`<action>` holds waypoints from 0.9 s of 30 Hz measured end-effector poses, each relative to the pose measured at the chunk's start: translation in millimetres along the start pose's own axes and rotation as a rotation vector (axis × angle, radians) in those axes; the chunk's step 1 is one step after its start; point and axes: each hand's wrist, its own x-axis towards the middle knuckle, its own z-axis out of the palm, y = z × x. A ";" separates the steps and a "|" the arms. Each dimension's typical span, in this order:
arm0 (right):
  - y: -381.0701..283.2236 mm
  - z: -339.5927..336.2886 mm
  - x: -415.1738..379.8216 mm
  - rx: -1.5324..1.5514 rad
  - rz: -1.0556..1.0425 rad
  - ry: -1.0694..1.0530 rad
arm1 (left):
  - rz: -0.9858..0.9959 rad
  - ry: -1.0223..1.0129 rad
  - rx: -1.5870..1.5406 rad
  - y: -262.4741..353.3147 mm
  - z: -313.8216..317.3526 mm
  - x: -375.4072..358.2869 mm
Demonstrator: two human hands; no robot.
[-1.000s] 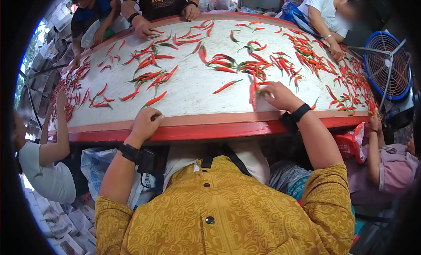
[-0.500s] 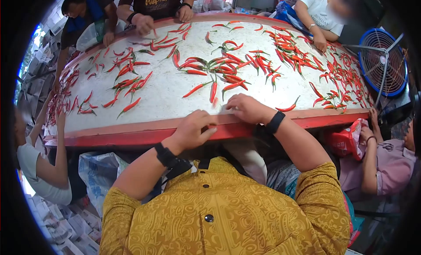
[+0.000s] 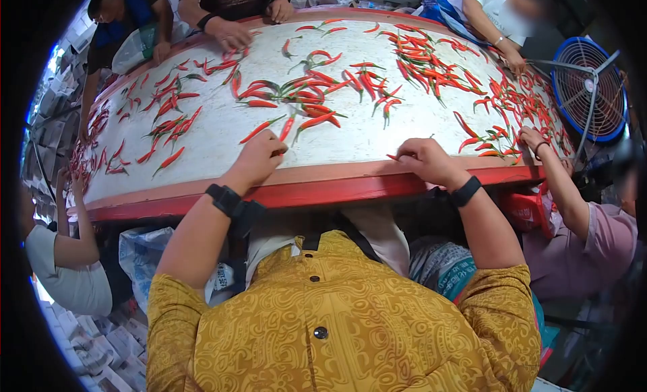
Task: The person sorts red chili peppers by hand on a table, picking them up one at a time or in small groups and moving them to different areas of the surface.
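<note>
My left hand (image 3: 259, 156) is closed over the near part of the white tabletop, with a bit of red between its thumb and fingers. A slightly blurred red chili pepper (image 3: 287, 129) lies at its fingertips, stem pointing away. To the right, my right hand (image 3: 426, 157) pinches a red chili pepper (image 3: 392, 157), whose red end sticks out to the left; the rest is hidden by the fingers. Beyond my hands, many red chili peppers (image 3: 306, 92) with green stems are scattered in loose clusters on the white table (image 3: 229, 149).
The table has a red front edge (image 3: 323, 192). Co-workers' hands (image 3: 229, 35) reach in from the far side, and another hand (image 3: 532, 137) is at the right. A blue fan (image 3: 586, 89) stands far right. Plastic sacks (image 3: 145, 257) sit below the table.
My hands have moved apart, the left one forward to a pepper, the right one now with a red tip showing. The view has shifted. The right-hand co-worker's hand has come onto the table.
</note>
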 end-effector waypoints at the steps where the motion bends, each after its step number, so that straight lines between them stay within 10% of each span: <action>1: 12.5 -12.6 -6.9 -0.003 0.004 0.004 | 0.020 -0.008 0.021 1.9 0.1 2.3; 5: 48.3 -39.7 -18.4 -0.393 0.245 -0.149 | 0.077 -0.067 0.085 3.4 -5.4 7.3; 14: 85.6 -23.4 57.9 -0.279 -0.331 -0.010 | -0.075 0.012 0.220 27.5 2.7 3.5; 20: 68.4 -25.2 123.6 -0.689 0.010 -0.234 | -0.151 0.110 0.257 31.5 11.5 2.7; 27: 42.2 -24.3 93.9 -0.353 -0.361 -0.021 | -0.237 0.240 0.238 56.6 14.2 -8.0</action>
